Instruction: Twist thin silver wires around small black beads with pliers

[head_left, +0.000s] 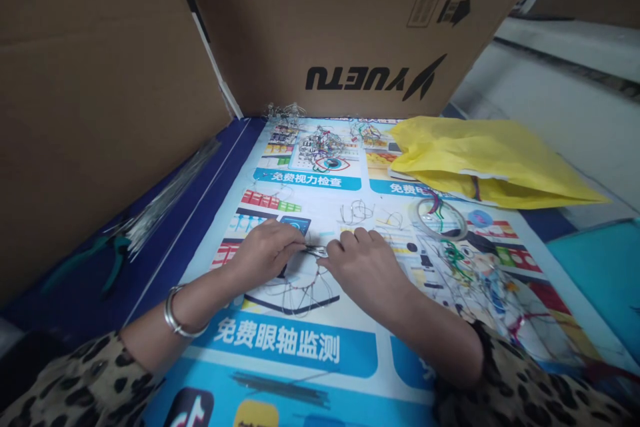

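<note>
My left hand [265,250] and my right hand [367,273] meet above the printed sheet, each with fingers pinched. Between them runs a short twist of thin silvery wires [315,251], gripped from both sides. Hanging below it, a loop of fine wire with small reddish beads [304,287] spreads its thin ends over the sheet. My fingers hide the rest of the twist. Loose curls of wire [356,212] lie just beyond my right hand.
Teal-handled pliers [120,260] and a bundle of straight wires [173,193] lie at left. Tangled wire pieces [323,141] sit further back. To the right are a yellow bag [500,153], a clear tape roll [463,230] and coloured wires [500,293]. Cardboard [320,20] walls the back.
</note>
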The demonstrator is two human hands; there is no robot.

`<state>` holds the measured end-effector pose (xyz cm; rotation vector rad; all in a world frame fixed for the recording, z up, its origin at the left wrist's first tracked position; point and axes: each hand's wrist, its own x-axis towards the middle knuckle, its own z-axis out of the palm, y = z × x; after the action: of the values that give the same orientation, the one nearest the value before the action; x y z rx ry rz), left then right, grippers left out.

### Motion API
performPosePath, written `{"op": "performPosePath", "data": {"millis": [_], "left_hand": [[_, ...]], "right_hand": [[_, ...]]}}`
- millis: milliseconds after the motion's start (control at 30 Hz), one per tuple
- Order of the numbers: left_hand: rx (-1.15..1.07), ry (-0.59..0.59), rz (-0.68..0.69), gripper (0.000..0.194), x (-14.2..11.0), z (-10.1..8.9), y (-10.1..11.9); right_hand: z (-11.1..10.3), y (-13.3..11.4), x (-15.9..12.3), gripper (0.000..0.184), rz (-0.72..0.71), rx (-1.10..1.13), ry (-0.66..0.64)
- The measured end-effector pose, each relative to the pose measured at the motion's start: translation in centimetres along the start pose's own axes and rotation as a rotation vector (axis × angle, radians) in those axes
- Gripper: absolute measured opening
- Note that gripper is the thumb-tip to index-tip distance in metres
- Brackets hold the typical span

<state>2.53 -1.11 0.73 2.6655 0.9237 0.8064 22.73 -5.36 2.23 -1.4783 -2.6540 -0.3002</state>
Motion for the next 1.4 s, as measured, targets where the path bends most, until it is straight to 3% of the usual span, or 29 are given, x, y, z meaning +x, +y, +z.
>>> {"op": "performPosePath", "data": {"millis": [1400], "left_hand": [[-0.041,-0.022,0.040,0.014,-0.17,0.28,-0.29]], "right_hand": [[0.25,0.52,0.40,0.025,-0.069,0.021,-0.033]]}}
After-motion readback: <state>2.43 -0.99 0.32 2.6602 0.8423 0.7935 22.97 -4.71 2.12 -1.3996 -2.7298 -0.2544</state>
